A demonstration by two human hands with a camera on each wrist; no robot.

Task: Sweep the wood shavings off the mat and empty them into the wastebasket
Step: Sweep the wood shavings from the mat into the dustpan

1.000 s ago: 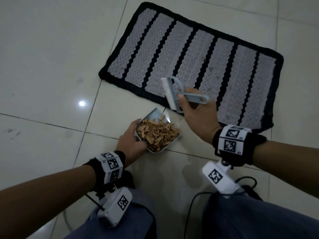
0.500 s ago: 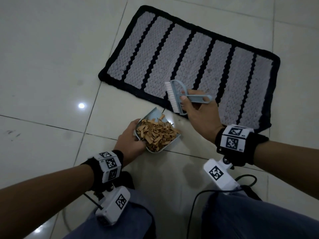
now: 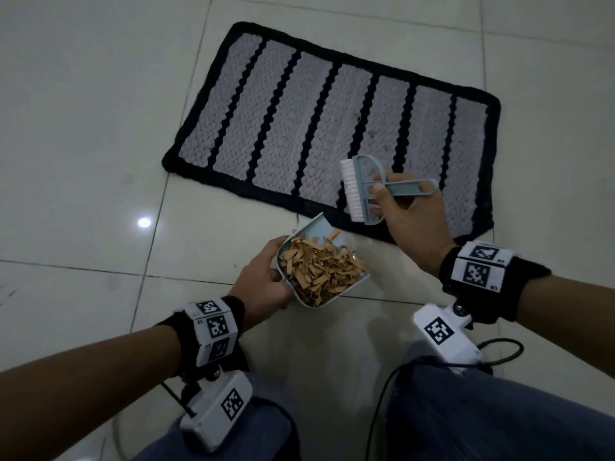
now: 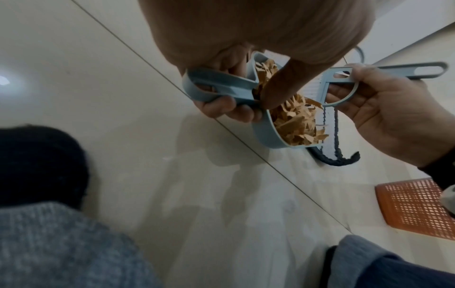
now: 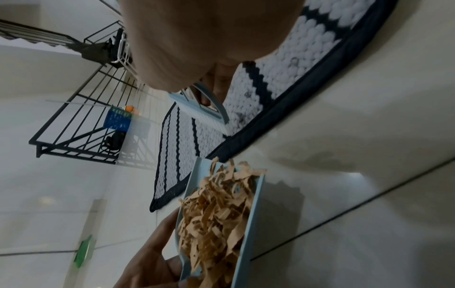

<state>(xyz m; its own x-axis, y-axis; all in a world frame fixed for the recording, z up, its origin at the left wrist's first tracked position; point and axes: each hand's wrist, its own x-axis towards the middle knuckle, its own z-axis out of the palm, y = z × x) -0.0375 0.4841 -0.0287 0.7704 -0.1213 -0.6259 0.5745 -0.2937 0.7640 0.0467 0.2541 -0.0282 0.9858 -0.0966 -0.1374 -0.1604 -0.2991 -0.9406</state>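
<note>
While aloft, one dustpan (image 3: 307, 235), one brush (image 3: 363, 191)

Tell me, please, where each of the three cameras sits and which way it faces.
Head: on the head, facing down at the mat, dustpan, brush; both forearms and knees show.
Left wrist: under the left hand, looking along it at the dustpan handle and shavings; right hand, orange basket, sweater show.
Right wrist: under the right hand, facing the brush, mat, a railing; left hand's fingers show.
All three share the shavings.
</note>
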